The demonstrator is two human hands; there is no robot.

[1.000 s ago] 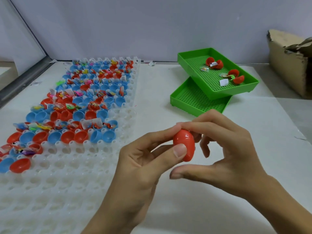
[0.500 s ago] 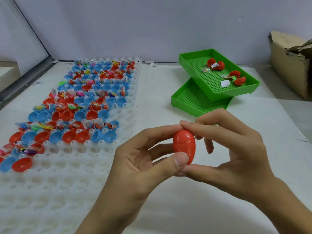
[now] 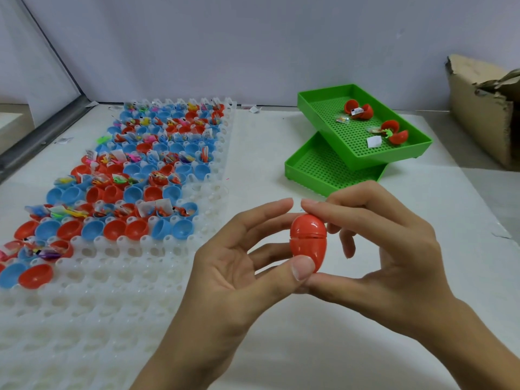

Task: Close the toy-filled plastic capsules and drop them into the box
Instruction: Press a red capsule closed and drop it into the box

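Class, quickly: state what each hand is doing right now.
Left hand: pinching the red capsule.
Right hand: pinching the same capsule.

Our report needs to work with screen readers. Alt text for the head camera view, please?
Both hands, left and right, pinch a closed red capsule above a white table.

- Bare white bench [image 3: 351,361] lies open to the right of the translucent white plastic socket grid [image 3: 98,305].
- Two stacked green perforated plastic trays [image 3: 323,170] stand before the torn brown cardboard box [image 3: 478,114].
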